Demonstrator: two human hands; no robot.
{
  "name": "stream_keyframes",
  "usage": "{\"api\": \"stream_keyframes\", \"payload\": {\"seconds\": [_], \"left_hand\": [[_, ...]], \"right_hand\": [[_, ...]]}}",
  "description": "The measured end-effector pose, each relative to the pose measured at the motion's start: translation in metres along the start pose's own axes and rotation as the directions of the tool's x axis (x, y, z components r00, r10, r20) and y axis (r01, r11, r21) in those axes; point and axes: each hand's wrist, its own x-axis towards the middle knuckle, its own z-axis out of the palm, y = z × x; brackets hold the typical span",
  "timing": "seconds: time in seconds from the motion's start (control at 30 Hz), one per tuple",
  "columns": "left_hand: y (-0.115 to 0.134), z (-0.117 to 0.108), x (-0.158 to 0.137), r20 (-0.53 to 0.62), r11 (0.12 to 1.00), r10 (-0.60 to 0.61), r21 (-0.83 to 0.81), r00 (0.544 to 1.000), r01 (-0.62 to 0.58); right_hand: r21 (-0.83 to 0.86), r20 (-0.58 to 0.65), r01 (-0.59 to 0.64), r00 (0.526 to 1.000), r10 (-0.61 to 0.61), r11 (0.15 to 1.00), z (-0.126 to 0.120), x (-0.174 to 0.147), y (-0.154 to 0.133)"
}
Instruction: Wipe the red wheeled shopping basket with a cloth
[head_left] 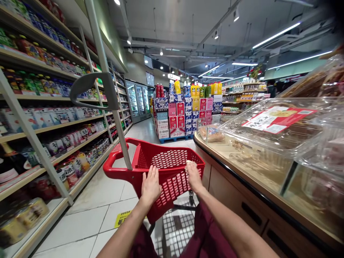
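Note:
A red plastic shopping cart with a perforated basket stands in front of me. My left hand lies over its near rim, fingers reaching across the edge and the thumb against the outer side. At the right near corner my right hand is curled over the rim; a small pale patch shows by its fingertips, too unclear to name. A tall grey pole with a looped grey handle rises from the cart's left side. Most of the basket's floor is hidden by its walls.
Drink shelves line the left side. Close on the right is a wooden counter with clear plastic food boxes. Stacked cartons on a blue pallet stand ahead, with glass-door fridges beyond. A yellow sign marks the floor.

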Motion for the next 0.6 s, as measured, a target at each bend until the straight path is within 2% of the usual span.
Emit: {"api": "stream_keyframes", "payload": {"seconds": [0.07, 0.13, 0.17, 0.23, 0.3, 0.37, 0.4, 0.43, 0.5, 0.53, 0.6], "left_hand": [[0.003, -0.002, 0.0, -0.002, 1.0, -0.001, -0.029, 1.0, 0.001], [0.0, -0.005, -0.004, -0.002, 0.996, 0.035, -0.077, 0.999, -0.035], [-0.006, -0.008, -0.008, -0.01, 0.991, 0.071, -0.11, 0.997, -0.072], [-0.027, -0.018, -0.018, -0.085, 0.978, 0.11, -0.166, 0.99, -0.123], [-0.057, -0.03, -0.03, -0.255, 0.983, -0.008, -0.181, 0.967, -0.039], [-0.089, -0.041, -0.04, -0.403, 0.969, -0.231, -0.177, 0.886, 0.172], [-0.104, -0.045, -0.043, -0.422, 0.948, -0.317, -0.171, 0.849, 0.269], [-0.117, -0.048, -0.046, -0.404, 0.929, -0.371, -0.159, 0.836, 0.336], [-0.135, -0.05, -0.046, -0.307, 0.916, -0.401, -0.124, 0.863, 0.382], [-0.14, -0.05, -0.046, -0.264, 0.919, -0.395, -0.112, 0.88, 0.378], [-0.143, -0.049, -0.044, -0.232, 0.927, -0.376, -0.102, 0.897, 0.362]], "right_hand": [[0.103, 0.041, 0.197, 0.979, -0.202, 0.975, 0.014, 0.001, -0.031], [0.192, 0.051, 0.309, 0.945, -0.324, 0.931, 0.024, 0.005, -0.058], [0.218, 0.039, 0.305, 0.947, -0.32, 0.927, 0.026, 0.007, -0.067], [0.241, -0.009, 0.216, 0.975, -0.22, 0.946, 0.03, 0.011, -0.079], [0.261, -0.05, 0.13, 0.991, -0.121, 0.956, 0.035, 0.008, -0.093], [0.302, -0.053, 0.14, 0.99, -0.13, 0.943, 0.041, 0.003, -0.118], [0.331, -0.042, 0.174, 0.985, -0.17, 0.927, 0.041, 0.002, -0.136], [0.366, -0.03, 0.219, 0.974, -0.224, 0.905, 0.039, 0.004, -0.156], [0.433, -0.032, 0.33, 0.936, -0.352, 0.839, 0.026, 0.025, -0.2], [0.456, -0.056, 0.395, 0.907, -0.417, 0.797, 0.014, 0.044, -0.222], [0.417, -0.183, 0.498, 0.865, -0.466, 0.761, -0.011, 0.092, -0.26]]}}
